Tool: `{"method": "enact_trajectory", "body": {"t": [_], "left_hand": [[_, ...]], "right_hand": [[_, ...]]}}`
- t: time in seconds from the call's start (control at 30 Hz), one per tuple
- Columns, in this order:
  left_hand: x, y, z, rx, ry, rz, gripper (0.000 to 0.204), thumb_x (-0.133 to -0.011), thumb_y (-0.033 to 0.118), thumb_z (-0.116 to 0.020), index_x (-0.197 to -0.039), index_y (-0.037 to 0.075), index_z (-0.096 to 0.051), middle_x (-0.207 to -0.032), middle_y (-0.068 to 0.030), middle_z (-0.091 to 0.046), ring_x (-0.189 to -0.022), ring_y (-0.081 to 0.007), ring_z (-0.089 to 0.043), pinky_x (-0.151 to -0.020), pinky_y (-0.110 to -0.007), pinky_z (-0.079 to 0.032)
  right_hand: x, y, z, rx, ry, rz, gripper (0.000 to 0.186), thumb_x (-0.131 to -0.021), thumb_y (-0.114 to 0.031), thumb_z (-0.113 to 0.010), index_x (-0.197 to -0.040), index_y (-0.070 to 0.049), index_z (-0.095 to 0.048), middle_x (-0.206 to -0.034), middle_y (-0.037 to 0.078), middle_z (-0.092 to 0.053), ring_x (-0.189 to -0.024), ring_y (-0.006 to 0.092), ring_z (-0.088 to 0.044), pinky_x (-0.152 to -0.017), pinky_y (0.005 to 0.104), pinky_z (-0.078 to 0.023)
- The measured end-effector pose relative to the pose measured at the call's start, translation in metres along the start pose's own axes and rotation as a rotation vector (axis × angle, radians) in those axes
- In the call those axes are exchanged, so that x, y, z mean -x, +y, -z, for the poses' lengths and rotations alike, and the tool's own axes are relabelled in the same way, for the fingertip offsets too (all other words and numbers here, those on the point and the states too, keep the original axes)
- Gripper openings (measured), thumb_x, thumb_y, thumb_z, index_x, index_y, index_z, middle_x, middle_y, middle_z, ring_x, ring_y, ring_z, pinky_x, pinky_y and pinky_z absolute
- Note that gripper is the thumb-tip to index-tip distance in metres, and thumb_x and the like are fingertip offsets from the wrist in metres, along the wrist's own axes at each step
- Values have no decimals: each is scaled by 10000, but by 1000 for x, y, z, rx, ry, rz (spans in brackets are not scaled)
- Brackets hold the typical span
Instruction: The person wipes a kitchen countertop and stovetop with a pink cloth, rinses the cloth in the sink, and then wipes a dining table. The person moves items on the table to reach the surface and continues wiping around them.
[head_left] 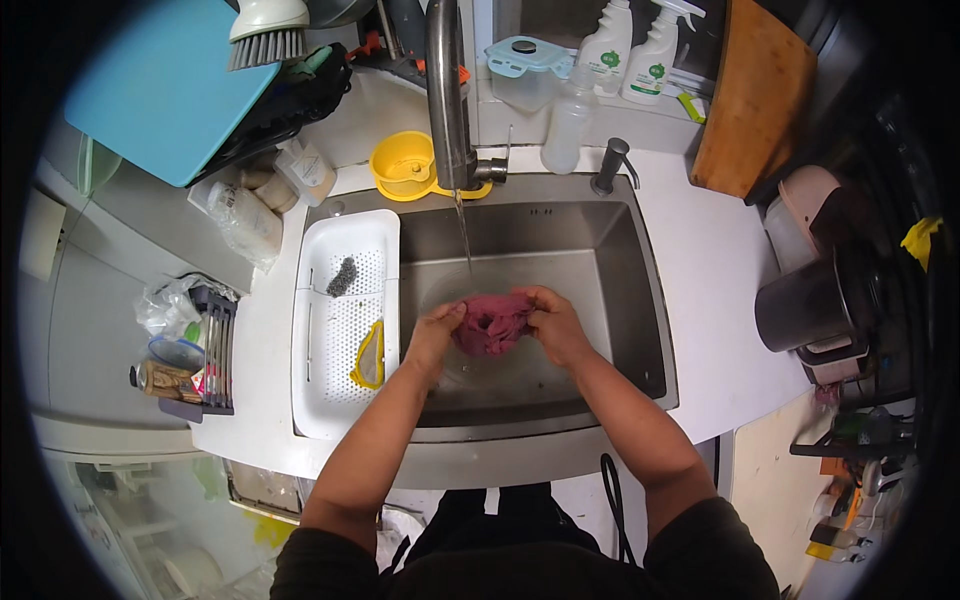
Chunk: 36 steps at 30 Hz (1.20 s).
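A crumpled dark pink cloth [490, 326] is stretched between my two hands over the steel sink [590, 270]. My left hand [437, 335] grips its left side, fingers closed on the fabric. At the other side my right hand [552, 322] pinches the cloth's upper right edge. Just behind the cloth, a thin stream of water [463, 232] falls from the metal faucet [446, 110]. Folds bunch in the middle of the cloth and hide parts of my fingertips.
A white perforated drain tray [325, 385] fills the sink's left side, holding a steel wool scrubber [342, 277] and a yellow-edged sponge [370, 357]. Behind the sink stand a yellow cup [403, 165], a clear bottle [568, 125] and a soap dispenser [612, 168]. A wooden board [752, 100] leans at right.
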<state>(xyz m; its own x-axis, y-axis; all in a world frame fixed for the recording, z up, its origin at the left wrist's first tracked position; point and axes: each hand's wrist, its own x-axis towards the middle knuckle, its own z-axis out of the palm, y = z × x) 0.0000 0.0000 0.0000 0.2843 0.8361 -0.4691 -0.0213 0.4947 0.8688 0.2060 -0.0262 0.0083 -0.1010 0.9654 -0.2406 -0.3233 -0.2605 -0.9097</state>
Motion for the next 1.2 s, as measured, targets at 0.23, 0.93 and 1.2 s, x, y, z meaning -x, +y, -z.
{"method": "enact_trajectory", "body": {"t": [0.23,0.93,1.2], "left_hand": [[8,38,34,514,181,-113,351,-923,247,-395,-1159,-1,-474,-1115,-129,-541,-994,-214,-535,-917,-356,-390],[74,78,-118,118,-508,-110,387,-903,195,-472,-1253,55,-387,-1197,-82,-496,-1067,-186,-495,-902,-328,-407],[84,6,-21,-57,124,-6,167,-872,100,-492,-989,12,-573,-873,-94,-620,-781,-153,-590,-697,-255,-473]], "right_hand": [[26,-27,21,947,226,158,346,-730,71,-468,-1039,-56,-556,-990,121,-561,-859,207,-562,-695,293,-454],[144,-108,50,-486,437,513,449,-932,-293,-288,-1207,34,-427,-1096,172,-535,-1014,288,-530,-882,385,-444],[122,-35,236,1700,586,-107,606,-840,-500,-397,-1371,-240,-267,-1443,166,-115,-1322,395,-59,-1023,578,1]]}}
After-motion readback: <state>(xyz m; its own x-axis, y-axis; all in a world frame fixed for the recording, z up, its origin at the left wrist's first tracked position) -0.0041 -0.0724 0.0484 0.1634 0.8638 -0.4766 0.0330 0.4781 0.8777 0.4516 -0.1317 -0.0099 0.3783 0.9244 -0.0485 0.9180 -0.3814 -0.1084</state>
